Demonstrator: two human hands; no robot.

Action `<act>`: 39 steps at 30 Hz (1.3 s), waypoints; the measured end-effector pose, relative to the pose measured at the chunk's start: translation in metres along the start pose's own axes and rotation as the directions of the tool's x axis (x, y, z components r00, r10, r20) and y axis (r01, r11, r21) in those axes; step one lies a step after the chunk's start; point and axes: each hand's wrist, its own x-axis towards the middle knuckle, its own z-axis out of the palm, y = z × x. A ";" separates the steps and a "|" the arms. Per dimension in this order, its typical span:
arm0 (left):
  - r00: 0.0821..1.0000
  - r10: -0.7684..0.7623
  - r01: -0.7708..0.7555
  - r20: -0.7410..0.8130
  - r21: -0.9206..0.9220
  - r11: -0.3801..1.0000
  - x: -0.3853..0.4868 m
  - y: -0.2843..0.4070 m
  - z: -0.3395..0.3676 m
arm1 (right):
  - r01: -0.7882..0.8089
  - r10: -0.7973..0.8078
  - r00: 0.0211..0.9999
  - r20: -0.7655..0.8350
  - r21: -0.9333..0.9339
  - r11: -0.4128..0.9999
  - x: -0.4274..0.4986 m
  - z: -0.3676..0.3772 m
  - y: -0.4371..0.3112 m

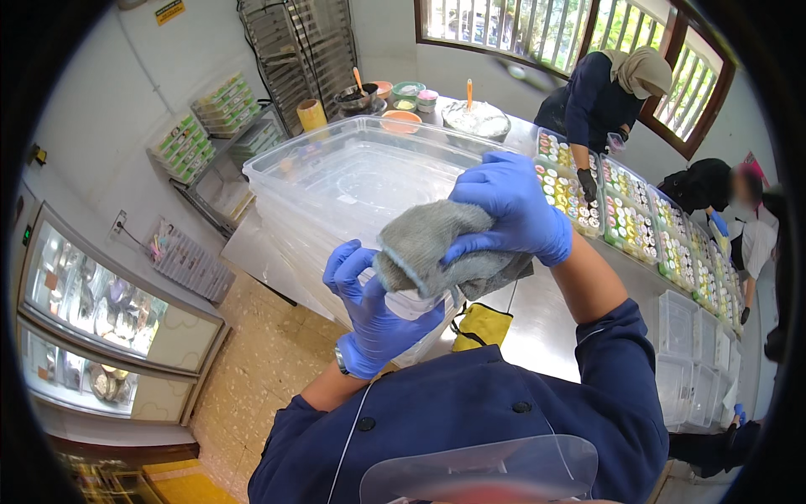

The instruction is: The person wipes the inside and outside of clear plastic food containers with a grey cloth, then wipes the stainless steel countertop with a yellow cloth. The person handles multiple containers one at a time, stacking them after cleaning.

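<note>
In my blue-gloved right hand (513, 211) is a bunched grey cloth (434, 242), pinched between thumb and fingers. My left hand (378, 315), also in a blue glove, is curled around a small clear plastic container (409, 305). The cloth covers the container's upper part, so its full shape is hidden. Both hands are in front of a tall stack of large clear plastic bins (271, 165). Near my body, a yellow fabric pouch (483, 326) with black trim lies on the steel table (541, 324).
Trays of small topped cups (630, 233) line the table to the right, where gloved co-workers (585, 104) stand. Clear containers (680, 327) sit nearer. Behind the bins are a large bowl of white cream (475, 120) and a dark bowl (354, 99). A glass-fronted cabinet (94, 296) stands left.
</note>
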 end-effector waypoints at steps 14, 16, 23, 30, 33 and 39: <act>0.999 0.012 -0.017 -0.050 -0.084 0.996 -0.006 0.008 0.007 | -0.055 0.460 0.820 -0.341 0.753 0.656 0.058 -0.086 0.000; 0.996 0.048 -0.054 -0.077 -0.080 0.995 -0.008 0.006 0.007 | -0.059 0.523 0.770 -0.365 0.776 0.628 0.055 -0.100 0.016; 0.995 0.060 -0.062 -0.076 -0.024 0.998 -0.011 0.005 0.007 | -0.131 0.676 0.644 -0.359 0.818 0.560 0.016 -0.108 0.077; 0.997 0.055 -0.054 -0.046 0.022 0.998 -0.008 0.007 0.005 | -0.120 0.697 0.587 -0.412 0.808 0.577 -0.017 -0.140 0.076; 0.997 0.050 -0.047 -0.052 0.052 0.998 -0.009 0.007 0.008 | -0.111 0.677 0.576 -0.458 0.777 0.620 -0.046 -0.171 0.065; 0.998 0.034 -0.031 -0.053 0.048 0.998 -0.003 0.018 0.007 | -0.139 0.633 0.577 -0.517 0.701 0.700 -0.130 -0.248 0.019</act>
